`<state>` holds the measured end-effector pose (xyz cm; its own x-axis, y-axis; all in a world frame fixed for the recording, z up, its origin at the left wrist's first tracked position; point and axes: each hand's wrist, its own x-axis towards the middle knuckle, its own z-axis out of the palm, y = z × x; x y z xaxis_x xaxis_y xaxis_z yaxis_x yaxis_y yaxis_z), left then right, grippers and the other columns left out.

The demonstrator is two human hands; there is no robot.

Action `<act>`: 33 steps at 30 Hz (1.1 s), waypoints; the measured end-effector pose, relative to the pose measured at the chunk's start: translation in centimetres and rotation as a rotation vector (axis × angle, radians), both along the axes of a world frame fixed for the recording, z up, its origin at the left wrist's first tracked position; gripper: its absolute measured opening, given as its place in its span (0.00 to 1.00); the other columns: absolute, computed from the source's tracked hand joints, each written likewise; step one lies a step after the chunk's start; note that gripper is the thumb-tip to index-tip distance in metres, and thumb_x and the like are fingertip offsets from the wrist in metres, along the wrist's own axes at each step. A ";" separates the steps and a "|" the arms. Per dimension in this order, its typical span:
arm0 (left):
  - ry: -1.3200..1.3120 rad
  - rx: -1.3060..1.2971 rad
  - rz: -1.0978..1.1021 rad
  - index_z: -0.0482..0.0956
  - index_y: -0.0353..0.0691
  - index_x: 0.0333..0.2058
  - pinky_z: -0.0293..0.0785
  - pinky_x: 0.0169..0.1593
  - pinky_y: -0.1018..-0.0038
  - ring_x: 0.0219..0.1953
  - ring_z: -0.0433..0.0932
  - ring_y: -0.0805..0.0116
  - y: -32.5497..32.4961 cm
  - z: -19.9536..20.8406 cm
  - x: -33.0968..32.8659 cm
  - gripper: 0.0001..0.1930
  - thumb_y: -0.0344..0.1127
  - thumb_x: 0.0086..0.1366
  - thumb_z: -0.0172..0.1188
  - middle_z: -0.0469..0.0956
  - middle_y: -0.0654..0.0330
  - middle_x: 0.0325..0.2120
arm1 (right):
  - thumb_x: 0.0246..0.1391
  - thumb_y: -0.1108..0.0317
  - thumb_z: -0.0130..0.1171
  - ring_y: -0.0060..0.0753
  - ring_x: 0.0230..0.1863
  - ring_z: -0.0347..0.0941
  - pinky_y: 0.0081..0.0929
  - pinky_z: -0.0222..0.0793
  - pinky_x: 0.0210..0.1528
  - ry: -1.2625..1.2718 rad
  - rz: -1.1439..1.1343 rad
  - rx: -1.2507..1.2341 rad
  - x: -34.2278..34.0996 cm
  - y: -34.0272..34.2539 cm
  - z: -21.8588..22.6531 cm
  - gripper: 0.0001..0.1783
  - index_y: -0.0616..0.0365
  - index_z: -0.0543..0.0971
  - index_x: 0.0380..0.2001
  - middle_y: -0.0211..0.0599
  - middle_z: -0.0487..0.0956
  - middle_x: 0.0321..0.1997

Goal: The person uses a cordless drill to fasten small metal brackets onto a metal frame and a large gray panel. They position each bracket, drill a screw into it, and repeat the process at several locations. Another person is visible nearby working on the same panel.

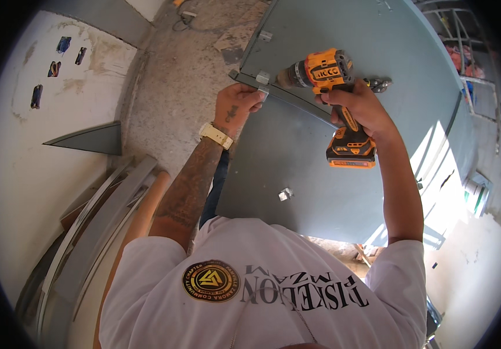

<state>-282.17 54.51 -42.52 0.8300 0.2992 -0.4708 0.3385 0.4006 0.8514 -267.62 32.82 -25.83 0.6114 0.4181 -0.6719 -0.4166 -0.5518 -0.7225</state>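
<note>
My right hand is wrapped round the grip of an orange and black cordless drill. Its chuck points left, close above the grey-green panels, and the bit cannot be made out. At the panel's left edge, my left hand pinches a small metal bracket between thumb and fingers. A second small bracket sits just beyond it, beside a narrow metal strip that runs under the drill. Further off along the edge is another bracket. One loose bracket lies on the near panel.
Pliers lie on the far panel, right of the drill. Long boards lean against the left wall, near a dark triangular piece. A metal frame stands at the far right. Rough concrete floor shows at left.
</note>
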 end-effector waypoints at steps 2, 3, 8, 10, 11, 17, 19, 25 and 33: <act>0.015 0.027 -0.017 0.84 0.32 0.37 0.79 0.35 0.79 0.30 0.81 0.75 -0.2 0.0 0.5 0.09 0.32 0.63 0.71 0.84 0.60 0.29 | 0.49 0.65 0.72 0.25 0.23 0.76 0.25 0.72 0.25 0.028 0.018 0.034 0.4 -0.8 -0.7 0.22 0.67 0.79 0.43 0.37 0.82 0.36; -0.010 0.031 -0.026 0.84 0.32 0.37 0.79 0.34 0.79 0.29 0.81 0.75 -0.3 -0.3 0.8 0.09 0.32 0.63 0.71 0.84 0.60 0.29 | 0.50 0.65 0.72 0.25 0.23 0.75 0.25 0.72 0.26 0.003 0.038 0.027 1.0 -1.2 -1.2 0.21 0.67 0.79 0.43 0.37 0.81 0.36; -0.054 0.058 -0.021 0.83 0.33 0.35 0.77 0.32 0.78 0.28 0.80 0.75 -0.5 0.0 1.4 0.08 0.32 0.64 0.70 0.84 0.61 0.28 | 0.51 0.64 0.71 0.26 0.24 0.76 0.25 0.74 0.28 0.008 0.044 0.011 0.9 -0.9 0.7 0.22 0.67 0.79 0.44 0.35 0.80 0.36; -0.034 0.090 -0.009 0.83 0.33 0.36 0.77 0.33 0.78 0.29 0.80 0.75 -0.1 -0.2 1.4 0.08 0.32 0.64 0.70 0.83 0.61 0.28 | 0.50 0.64 0.71 0.26 0.25 0.76 0.24 0.74 0.28 -0.017 -0.012 -0.005 0.7 -0.7 1.0 0.22 0.68 0.78 0.45 0.35 0.80 0.36; -0.042 0.079 0.003 0.83 0.34 0.36 0.78 0.34 0.77 0.29 0.80 0.75 -0.2 -0.3 1.7 0.08 0.32 0.64 0.69 0.83 0.62 0.29 | 0.50 0.64 0.72 0.26 0.25 0.77 0.24 0.75 0.29 -0.016 -0.006 -0.014 0.6 -0.3 1.2 0.23 0.68 0.78 0.45 0.36 0.80 0.35; -0.028 0.064 0.008 0.83 0.34 0.39 0.77 0.36 0.78 0.30 0.79 0.77 -0.6 0.8 1.7 0.08 0.33 0.66 0.68 0.84 0.62 0.31 | 0.49 0.61 0.74 0.27 0.28 0.79 0.23 0.76 0.32 -0.020 -0.026 0.041 0.7 -2.0 -0.7 0.30 0.70 0.73 0.48 0.42 0.82 0.37; -0.045 0.072 -0.007 0.83 0.34 0.40 0.78 0.38 0.77 0.31 0.79 0.76 -0.7 0.2 1.4 0.09 0.33 0.66 0.68 0.83 0.63 0.32 | 0.49 0.62 0.74 0.28 0.27 0.79 0.23 0.76 0.32 -0.012 -0.045 0.077 0.2 -2.2 -0.3 0.29 0.70 0.74 0.48 0.41 0.82 0.36; -0.008 0.111 -0.050 0.82 0.35 0.41 0.78 0.40 0.76 0.34 0.79 0.74 -0.8 0.4 1.6 0.10 0.37 0.68 0.67 0.81 0.63 0.34 | 0.49 0.64 0.73 0.27 0.28 0.79 0.26 0.76 0.31 -0.079 -0.085 0.058 -1.1 -3.7 -0.1 0.25 0.71 0.77 0.45 0.41 0.82 0.35; -0.029 0.080 -0.001 0.80 0.36 0.38 0.79 0.40 0.75 0.32 0.80 0.72 -1.4 1.1 1.3 0.08 0.35 0.69 0.66 0.81 0.62 0.32 | 0.50 0.70 0.71 0.37 0.39 0.83 0.34 0.78 0.47 -0.544 -0.104 0.188 -7.9 -9.7 -0.1 0.23 0.64 0.79 0.51 0.43 0.85 0.39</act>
